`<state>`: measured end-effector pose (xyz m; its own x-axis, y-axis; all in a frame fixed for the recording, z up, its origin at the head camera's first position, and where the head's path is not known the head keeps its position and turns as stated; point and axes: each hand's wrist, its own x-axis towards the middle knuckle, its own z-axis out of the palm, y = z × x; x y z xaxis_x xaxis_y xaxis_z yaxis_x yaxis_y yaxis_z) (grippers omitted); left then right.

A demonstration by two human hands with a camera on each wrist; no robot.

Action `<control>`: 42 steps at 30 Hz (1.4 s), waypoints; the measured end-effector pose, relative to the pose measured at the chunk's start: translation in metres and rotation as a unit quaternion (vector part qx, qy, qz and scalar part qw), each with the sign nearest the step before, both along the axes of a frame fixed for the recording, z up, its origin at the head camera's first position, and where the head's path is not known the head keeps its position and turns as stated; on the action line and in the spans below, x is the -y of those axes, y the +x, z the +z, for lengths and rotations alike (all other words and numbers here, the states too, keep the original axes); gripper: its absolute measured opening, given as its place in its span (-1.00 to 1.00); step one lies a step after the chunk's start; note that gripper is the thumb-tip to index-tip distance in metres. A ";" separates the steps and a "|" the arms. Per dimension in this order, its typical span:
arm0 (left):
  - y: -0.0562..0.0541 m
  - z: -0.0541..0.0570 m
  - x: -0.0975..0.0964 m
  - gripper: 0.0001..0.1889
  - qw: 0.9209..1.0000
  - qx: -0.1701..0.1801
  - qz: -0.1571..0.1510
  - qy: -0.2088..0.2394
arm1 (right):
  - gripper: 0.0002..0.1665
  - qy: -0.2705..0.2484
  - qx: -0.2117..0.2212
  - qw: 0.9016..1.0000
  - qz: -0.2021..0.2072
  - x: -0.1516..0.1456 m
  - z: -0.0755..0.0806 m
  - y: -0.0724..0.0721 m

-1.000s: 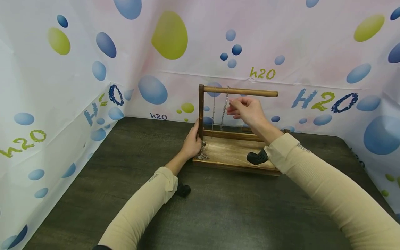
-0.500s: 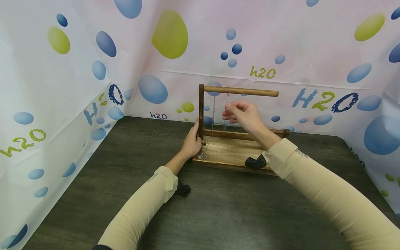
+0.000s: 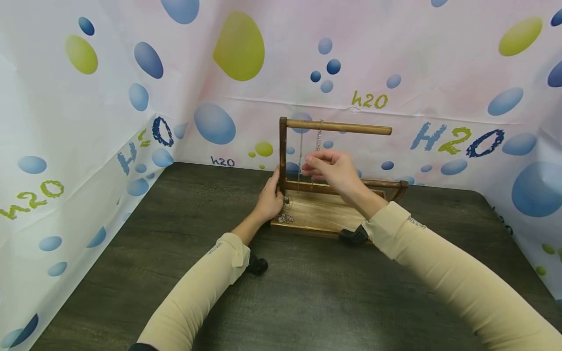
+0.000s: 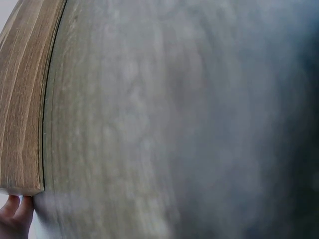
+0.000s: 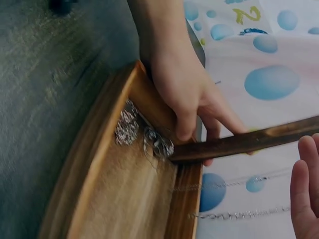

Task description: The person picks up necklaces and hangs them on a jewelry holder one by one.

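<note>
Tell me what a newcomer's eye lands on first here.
A wooden jewelry stand sits mid-table, silver chains hanging from its top bar. The left hand grips the upright post; the right hand reaches for the chains. A bubble-print backdrop stands behind.

A brown wooden jewellery stand [image 3: 338, 128] with silver chains [image 3: 300, 156] sits centre frame on a dark grey wood-grain table [image 3: 307, 292], against a white backdrop [image 3: 395, 48] with blue and yellow-green bubbles.
</note>
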<state>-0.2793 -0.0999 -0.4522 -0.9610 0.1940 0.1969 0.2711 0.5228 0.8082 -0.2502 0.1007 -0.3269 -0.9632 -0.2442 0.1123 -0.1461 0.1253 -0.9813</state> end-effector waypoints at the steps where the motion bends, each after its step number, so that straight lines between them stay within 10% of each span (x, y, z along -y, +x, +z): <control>1: 0.000 0.000 0.000 -0.13 1.000 -0.003 0.000 0.001 | -0.60 0.000 0.001 1.000 0.004 0.002 -0.002 0.001; 21: -0.006 -0.001 0.003 -0.14 1.000 -0.008 -0.012 0.019 | -0.71 0.031 -0.009 0.998 0.062 0.034 -0.070 0.016; 42: -0.006 0.002 0.002 -0.13 1.000 0.006 -0.009 0.017 | -0.87 0.225 -0.053 0.971 0.055 0.048 -0.107 0.015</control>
